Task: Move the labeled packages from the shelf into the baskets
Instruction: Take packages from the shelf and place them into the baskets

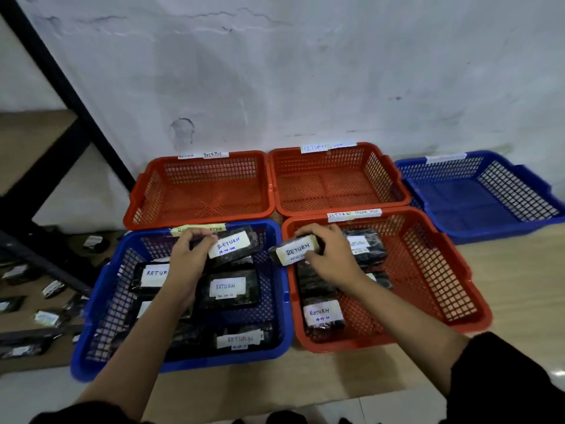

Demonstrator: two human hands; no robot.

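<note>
Left hand: the left hand (189, 255) grips a black plastic-wrapped package with a white "RETURN" label (234, 244), held above the near blue mesh plastic basket (101, 304).
Right hand: the right hand (327, 258) pinches a second black wrapped package with a white "RETURN" label (295, 250) over the left rim of the near orange mesh plastic basket (458, 289).
Near baskets: both hold several labelled black packages lying flat.
Far baskets: two orange mesh baskets (201, 191) (336, 179) and a blue mesh basket (489, 194) along the white wall.
Shelf: a black metal-framed shelf (39, 185) at left, small labelled packages (49, 316) scattered on its low board.
</note>
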